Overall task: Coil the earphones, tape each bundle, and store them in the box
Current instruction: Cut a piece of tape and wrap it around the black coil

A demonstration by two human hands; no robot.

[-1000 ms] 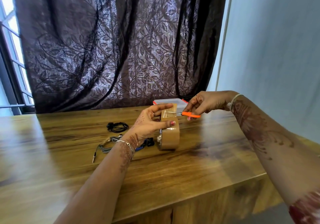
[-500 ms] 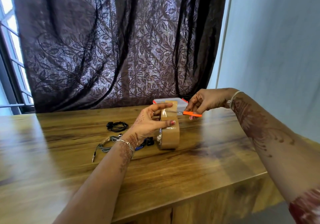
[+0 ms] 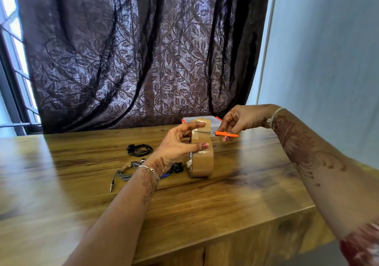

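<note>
Wood table (image 3: pixel 225 204): L hand (image 3: pixel 176 148) grips tape roll (image 3: pixel 203 163), strip (image 3: pixel 202 125) upright; R hand (image 3: pixel 242 120) pinches scissors (image 3: pixel 225 134), blades crossing strip from right.

Daylight from the window (image 3: pixel 12 39) at left, tabletop (image 3: pixel 61 194) glare, blurred wide-angle edges.

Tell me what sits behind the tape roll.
A clear box with orange clips, at the table's far edge before the curtain. The raised tape strip covers its middle; its contents cannot be seen.

Single wide-angle head view, facing forward-down across table (image 3: pixel 225 204) toward curtain (image 3: pixel 143 60); close range.
</note>
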